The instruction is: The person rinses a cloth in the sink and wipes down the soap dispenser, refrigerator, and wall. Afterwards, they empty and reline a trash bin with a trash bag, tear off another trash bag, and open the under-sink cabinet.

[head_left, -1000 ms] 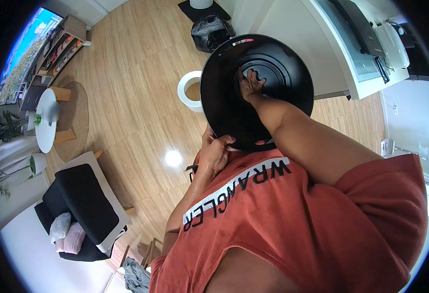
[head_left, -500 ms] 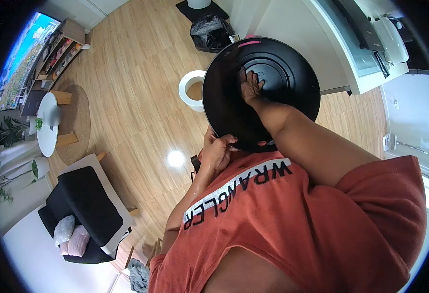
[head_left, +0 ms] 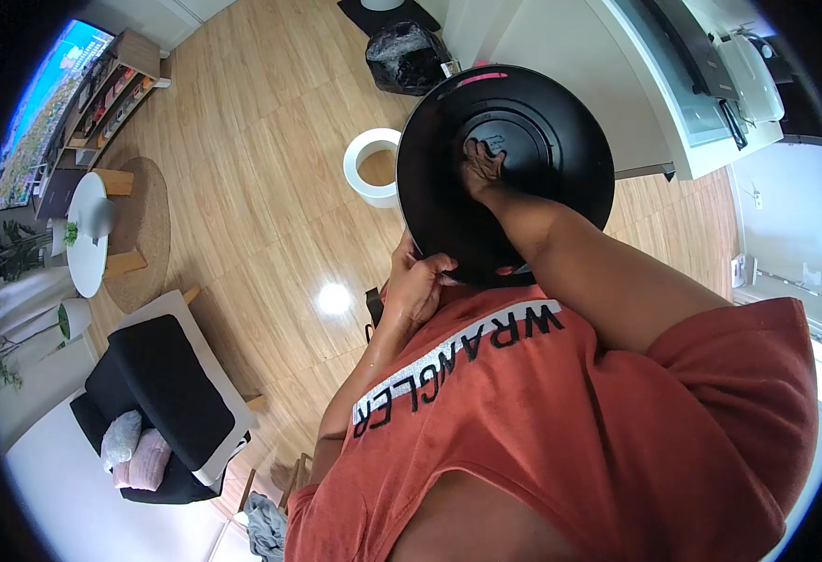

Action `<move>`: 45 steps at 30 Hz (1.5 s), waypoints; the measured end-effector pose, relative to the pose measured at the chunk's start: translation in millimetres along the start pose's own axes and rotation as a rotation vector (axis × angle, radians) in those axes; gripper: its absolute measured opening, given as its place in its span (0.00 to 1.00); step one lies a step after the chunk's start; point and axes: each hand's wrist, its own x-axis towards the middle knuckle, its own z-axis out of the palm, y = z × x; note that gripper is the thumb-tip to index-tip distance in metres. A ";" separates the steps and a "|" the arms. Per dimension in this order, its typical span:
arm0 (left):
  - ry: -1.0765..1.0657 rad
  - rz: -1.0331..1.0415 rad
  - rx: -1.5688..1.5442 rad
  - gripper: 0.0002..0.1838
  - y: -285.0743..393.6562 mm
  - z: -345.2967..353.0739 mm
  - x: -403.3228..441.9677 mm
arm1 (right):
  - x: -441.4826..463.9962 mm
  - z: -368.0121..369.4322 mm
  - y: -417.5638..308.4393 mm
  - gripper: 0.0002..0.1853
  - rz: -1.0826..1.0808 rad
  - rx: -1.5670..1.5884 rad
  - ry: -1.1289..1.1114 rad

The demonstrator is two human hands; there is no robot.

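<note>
In the head view, a large round black dish-like thing [head_left: 561,122], with concentric rings at its middle, is held up in front of my body. My left hand [head_left: 416,288] is closed on its lower left rim, thumb on the face towards me and the other fingers mostly hidden. My right hand [head_left: 482,171] lies against its face, just left of the rings, fingers spread. A pinkish-red streak shows near the top rim. The black thing's near edge is close to my red shirt [head_left: 561,403].
A white ring-shaped object [head_left: 362,190] stands on the wooden floor beyond the rim. Farther off is a black plastic bag [head_left: 406,66]. A white counter [head_left: 659,84] curves along the right. At left are a black sofa [head_left: 172,384] and a white table [head_left: 83,248].
The black thing has shifted slightly right and tilted a little, with my left hand still on its rim. My right hand has slid slightly down its face.
</note>
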 end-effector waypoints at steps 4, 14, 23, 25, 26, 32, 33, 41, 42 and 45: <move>0.027 -0.015 -0.027 0.30 0.2 0.2 0.8 | -4.5 -5.7 10.0 0.15 -0.090 0.005 0.011; -0.009 -0.006 -0.071 0.33 1.9 -4.1 -0.2 | 23.1 -46.2 26.9 0.13 -0.123 0.211 0.276; -0.014 -0.020 -0.050 0.34 2.2 -8.7 -0.8 | 10.6 -37.6 12.2 0.16 -0.129 0.115 0.018; -0.017 -0.019 -0.064 0.33 3.1 -6.0 -2.4 | 7.1 -32.8 14.0 0.17 -0.161 0.042 -0.038; -0.021 -0.016 -0.075 0.32 5.1 -3.9 -3.3 | 5.9 -20.0 16.7 0.17 -0.161 0.040 -0.037; -0.023 -0.028 -0.001 0.32 5.5 -4.4 -3.1 | 1.7 -11.7 22.2 0.13 -0.192 0.325 0.215; -0.024 -0.026 -0.003 0.32 6.4 -2.2 -3.1 | 5.8 -7.6 21.1 0.17 -0.132 0.345 0.287; 0.005 -0.003 0.004 0.33 5.2 5.3 -2.8 | -0.6 -11.3 11.0 0.25 -0.234 0.100 0.163; 0.004 -0.002 0.005 0.33 3.9 4.3 -1.2 | 2.2 -5.7 11.1 0.26 -0.236 -0.023 0.121; -0.007 0.003 0.037 0.34 -0.7 1.0 0.8 | 22.2 39.0 18.6 0.25 -0.121 -0.294 0.128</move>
